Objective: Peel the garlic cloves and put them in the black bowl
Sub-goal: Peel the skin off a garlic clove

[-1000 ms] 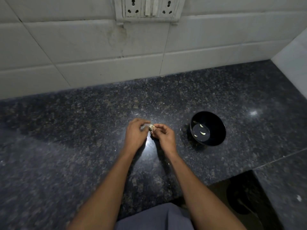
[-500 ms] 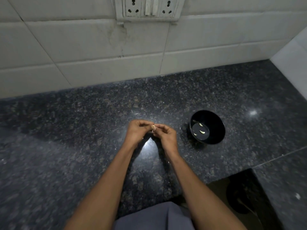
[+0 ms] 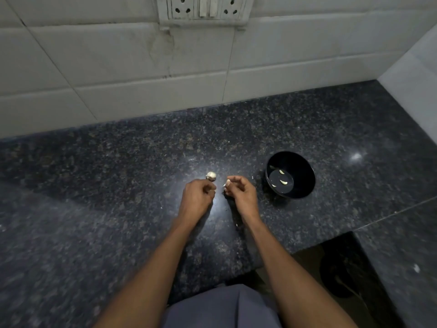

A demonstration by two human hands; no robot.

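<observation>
Garlic clove [image 3: 227, 183] pinched in right hand [image 3: 240, 194] fingertips, skin partly loose. Garlic bulb [image 3: 211, 175] just beyond left hand [image 3: 197, 194], whose fingers are curled (contact with bulb unclear). Black bowl [image 3: 302, 183] right of the hands on counter [image 3: 118, 185], a few peeled cloves [image 3: 283, 182] inside.

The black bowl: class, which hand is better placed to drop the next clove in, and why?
Right. The right hand pinches a garlic clove and lies next to the black bowl. The left hand sits farther away, by the garlic bulb.
</observation>
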